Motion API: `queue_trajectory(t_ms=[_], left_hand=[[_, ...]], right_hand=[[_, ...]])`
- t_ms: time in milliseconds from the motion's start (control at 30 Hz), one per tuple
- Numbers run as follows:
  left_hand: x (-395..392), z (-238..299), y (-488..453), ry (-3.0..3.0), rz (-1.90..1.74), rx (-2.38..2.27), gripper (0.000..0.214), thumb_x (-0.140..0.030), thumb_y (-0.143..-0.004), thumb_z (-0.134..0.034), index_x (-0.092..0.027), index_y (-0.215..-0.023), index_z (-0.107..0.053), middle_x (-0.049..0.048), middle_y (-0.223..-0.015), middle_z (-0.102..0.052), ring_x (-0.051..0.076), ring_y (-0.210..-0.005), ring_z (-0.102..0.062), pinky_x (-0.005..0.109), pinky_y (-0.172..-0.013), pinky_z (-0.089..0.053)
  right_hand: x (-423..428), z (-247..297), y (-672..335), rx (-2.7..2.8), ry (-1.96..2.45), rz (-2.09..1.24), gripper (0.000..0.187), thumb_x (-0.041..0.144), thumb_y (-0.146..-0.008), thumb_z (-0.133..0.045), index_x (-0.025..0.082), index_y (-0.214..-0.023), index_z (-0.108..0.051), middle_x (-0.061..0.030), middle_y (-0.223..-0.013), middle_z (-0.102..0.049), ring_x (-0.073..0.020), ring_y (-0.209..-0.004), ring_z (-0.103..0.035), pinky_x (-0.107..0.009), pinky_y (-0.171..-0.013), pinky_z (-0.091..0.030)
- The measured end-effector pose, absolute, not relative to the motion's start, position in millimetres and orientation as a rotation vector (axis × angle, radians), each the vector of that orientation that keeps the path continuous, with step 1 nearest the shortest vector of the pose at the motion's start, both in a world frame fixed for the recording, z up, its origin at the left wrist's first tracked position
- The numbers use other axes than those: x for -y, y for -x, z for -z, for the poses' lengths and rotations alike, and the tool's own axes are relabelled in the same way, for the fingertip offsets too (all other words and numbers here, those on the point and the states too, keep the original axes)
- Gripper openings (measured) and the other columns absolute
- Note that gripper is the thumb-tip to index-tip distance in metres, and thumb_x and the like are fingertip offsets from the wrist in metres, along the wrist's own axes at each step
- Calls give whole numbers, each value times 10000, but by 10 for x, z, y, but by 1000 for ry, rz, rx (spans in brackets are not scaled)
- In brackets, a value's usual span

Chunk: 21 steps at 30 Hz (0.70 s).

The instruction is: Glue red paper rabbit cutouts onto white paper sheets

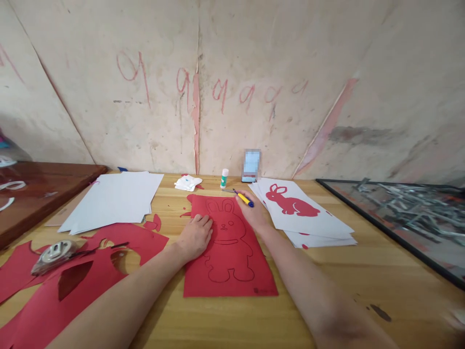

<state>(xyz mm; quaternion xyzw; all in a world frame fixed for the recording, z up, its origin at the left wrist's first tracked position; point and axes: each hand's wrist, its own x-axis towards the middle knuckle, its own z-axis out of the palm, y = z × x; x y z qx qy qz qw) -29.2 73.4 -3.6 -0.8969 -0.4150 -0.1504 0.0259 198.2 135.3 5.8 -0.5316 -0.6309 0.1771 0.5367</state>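
On the wooden table before me lies a red sheet of paper with a rabbit outline drawn in dark lines. My left hand rests on its left edge, fingers loosely bent and pressing down, holding nothing up. At the upper right corner, my right hand is closed around a tool with a yellow and blue handle. A thin metal end of it points left, above the sheet's top edge; its exact kind is unclear. Part of the right fingers is hidden by the handle.
White sheets and red paper offcuts lie left, with a tape measure on the offcuts. A glue stick, crumpled tissue and phone stand along the wall. Right are a red rabbit cutout and a black-framed tray.
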Motion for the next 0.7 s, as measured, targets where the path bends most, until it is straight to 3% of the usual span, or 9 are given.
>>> queue_trajectory(t_ms=[167,367,567,700], left_hand=[[-729,30,278,2770,432,1272,295,-187,-971,-387,-109,-1102,-640,160,-1106,-634,265,-965,-546,415,-897,-441],[-728,37,278,2752,383,1286,267,-208,-972,-393,-133,-1039,-640,138,-1061,-628,262,-926,-524,409,-828,-452],[-731,44,277,2745,387,1307,262,-214,-979,-382,-124,-1015,-625,134,-1045,-621,261,-916,-515,404,-808,-449],[-727,41,276,2753,379,1295,253,-213,-977,-386,-130,-1007,-623,138,-1042,-617,263,-909,-509,404,-788,-448]], right_hand=[[-1355,-288,-1871,1333,1138,-664,271,444,-796,-615,213,-931,-660,-41,-796,-727,-196,-753,-685,-316,-693,-521],[-1291,-627,-1622,1252,987,-959,356,524,-708,-728,190,-728,-609,16,-539,-602,-109,-462,-512,-223,-417,-356],[-1483,-876,-1401,1168,976,-1204,366,495,-691,-754,187,-673,-558,30,-479,-564,-68,-367,-420,-196,-340,-267],[-1632,-803,-1321,1085,927,-1283,358,440,-638,-796,192,-723,-553,39,-487,-571,-67,-388,-442,-178,-343,-270]])
